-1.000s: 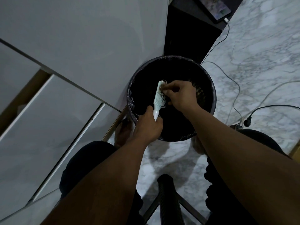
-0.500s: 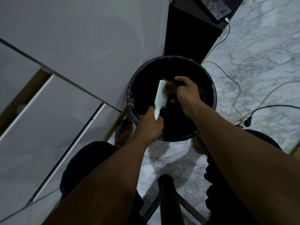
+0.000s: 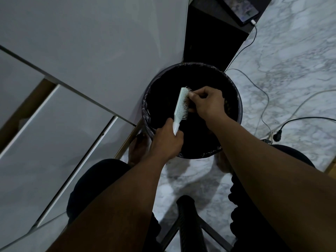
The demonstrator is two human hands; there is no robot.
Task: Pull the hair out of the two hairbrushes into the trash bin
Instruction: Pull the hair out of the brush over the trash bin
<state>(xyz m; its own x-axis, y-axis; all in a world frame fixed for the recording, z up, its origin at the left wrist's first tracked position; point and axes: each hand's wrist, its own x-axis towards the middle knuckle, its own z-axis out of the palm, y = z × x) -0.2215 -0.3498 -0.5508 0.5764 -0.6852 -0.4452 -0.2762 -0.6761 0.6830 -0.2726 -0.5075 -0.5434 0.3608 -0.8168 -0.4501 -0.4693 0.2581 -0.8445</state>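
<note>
Pale plastic hairbrush (image 3: 180, 106), light and rigid, held over the trash bin (image 3: 239, 113): left hand (image 3: 166, 140) fisted round handle, right hand (image 3: 207, 102) fingertips pinching among bristles, where soft hair likely tugs free.

You have a marble floor (image 3: 283, 51) under you, with white cabinet panels (image 3: 81, 42) on one side – a phone (image 3: 240, 8) lies on a dark stand (image 3: 209, 39), its cable (image 3: 254, 35) plugged in, and a black plug (image 3: 277, 137) rests on the floor
</note>
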